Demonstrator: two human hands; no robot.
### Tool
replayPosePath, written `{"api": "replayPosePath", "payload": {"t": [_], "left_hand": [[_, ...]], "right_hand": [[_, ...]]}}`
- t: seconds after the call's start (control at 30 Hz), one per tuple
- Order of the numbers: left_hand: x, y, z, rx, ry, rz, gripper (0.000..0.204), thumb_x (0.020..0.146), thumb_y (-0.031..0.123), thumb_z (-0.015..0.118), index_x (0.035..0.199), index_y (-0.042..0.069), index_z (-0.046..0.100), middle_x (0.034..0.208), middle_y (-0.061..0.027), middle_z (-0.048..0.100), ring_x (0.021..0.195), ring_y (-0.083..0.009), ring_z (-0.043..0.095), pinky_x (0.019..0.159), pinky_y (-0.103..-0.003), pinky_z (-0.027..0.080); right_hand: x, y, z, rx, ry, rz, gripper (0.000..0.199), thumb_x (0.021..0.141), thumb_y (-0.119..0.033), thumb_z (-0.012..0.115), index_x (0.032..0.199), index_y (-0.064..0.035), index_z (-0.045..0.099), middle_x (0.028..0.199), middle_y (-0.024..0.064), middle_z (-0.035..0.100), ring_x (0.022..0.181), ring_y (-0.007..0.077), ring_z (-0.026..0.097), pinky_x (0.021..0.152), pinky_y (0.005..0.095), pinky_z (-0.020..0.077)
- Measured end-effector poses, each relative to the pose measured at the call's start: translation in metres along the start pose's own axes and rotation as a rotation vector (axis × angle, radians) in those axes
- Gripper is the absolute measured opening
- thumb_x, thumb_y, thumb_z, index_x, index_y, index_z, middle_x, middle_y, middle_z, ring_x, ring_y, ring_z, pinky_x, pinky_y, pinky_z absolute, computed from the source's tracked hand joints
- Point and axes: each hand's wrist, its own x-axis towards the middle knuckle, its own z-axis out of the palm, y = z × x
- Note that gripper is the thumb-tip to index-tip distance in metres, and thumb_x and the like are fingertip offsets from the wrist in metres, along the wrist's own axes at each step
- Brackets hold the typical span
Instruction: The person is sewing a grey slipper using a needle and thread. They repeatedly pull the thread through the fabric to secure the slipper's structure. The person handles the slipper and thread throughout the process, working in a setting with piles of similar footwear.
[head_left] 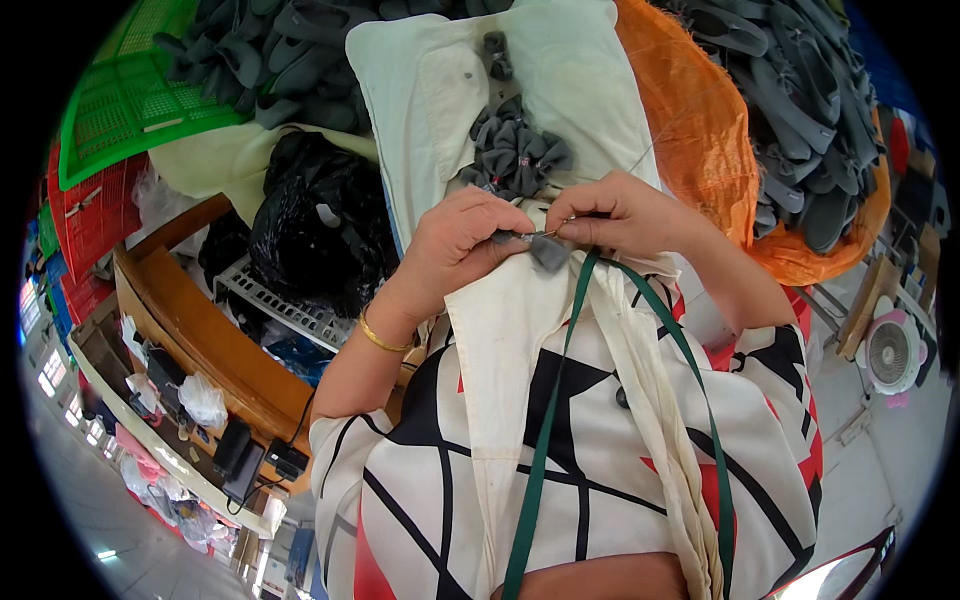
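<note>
A small grey fabric bow is pinched between the fingertips of my left hand, just in front of my chest. Close beside it, my right hand is closed in a pinch on a thin, needle-like piece that points at the bow. My fingers partly hide both. Just beyond my hands, a heap of grey fabric bows rests on a pale cloth-covered surface. Farther up that surface lies a single grey piece. A green strap hangs down over my patterned top and white apron.
To the right stands an orange sack with many grey shoes. More grey shoes lie at the far left by a green crate. A black plastic bag and wooden furniture are on my left; a fan is at right.
</note>
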Motion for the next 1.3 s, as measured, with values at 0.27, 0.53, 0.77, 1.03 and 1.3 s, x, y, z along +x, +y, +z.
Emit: {"api": "replayPosePath", "payload": {"t": [0.27,0.53,0.77,1.03,1.3], "left_hand": [[-0.002,0.004,-0.001,-0.031,-0.023,-0.037,0.022,0.073,0.001,0.079,0.093,0.007,0.070,0.087,-0.0021,0.068,0.080,-0.0204,0.061,0.071,-0.029,0.050],[-0.002,0.003,0.001,-0.021,-0.016,-0.085,0.018,0.076,0.008,0.080,0.091,0.008,0.070,0.084,-0.0023,0.068,0.077,-0.0205,0.061,0.067,-0.031,0.049],[-0.003,-0.002,0.005,-0.044,-0.017,-0.075,0.018,0.076,0.008,0.079,0.091,0.007,0.069,0.080,-0.0031,0.067,0.072,-0.0206,0.060,0.064,-0.031,0.047],[-0.005,-0.009,0.013,-0.119,-0.004,-0.194,0.015,0.079,0.008,0.078,0.092,0.005,0.070,0.078,-0.0045,0.066,0.068,-0.0157,0.058,0.061,-0.027,0.045],[0.004,-0.001,0.016,-0.180,0.088,-0.549,0.018,0.081,0.010,0.074,0.094,0.000,0.070,0.077,-0.0088,0.067,0.065,-0.0092,0.056,0.060,-0.026,0.046]], "right_hand": [[0.003,-0.009,0.008,0.000,-0.012,0.056,0.009,0.095,-0.013,0.063,0.101,-0.0069,0.066,0.078,0.0005,0.063,0.064,0.0079,0.051,0.060,0.0253,0.0440],[0.008,-0.003,0.005,-0.098,0.045,0.046,0.042,0.090,-0.039,0.069,0.107,-0.0024,0.058,0.074,0.0053,0.057,0.067,0.0158,0.051,0.060,0.0315,0.0413],[0.011,-0.003,0.008,-0.133,0.055,0.001,0.046,0.089,-0.042,0.067,0.108,-0.0023,0.051,0.067,0.0063,0.053,0.064,0.0183,0.048,0.059,0.0322,0.0394],[0.012,-0.004,0.011,-0.012,0.003,-0.047,0.024,0.096,-0.021,0.059,0.110,-0.0045,0.049,0.073,0.0073,0.058,0.068,0.0191,0.053,0.062,0.0323,0.0423],[0.014,-0.015,0.007,-0.885,0.372,-0.394,0.012,0.085,-0.021,0.067,0.088,-0.0107,0.061,0.079,0.0018,0.059,0.075,0.0206,0.061,0.058,0.0335,0.0479]]}}
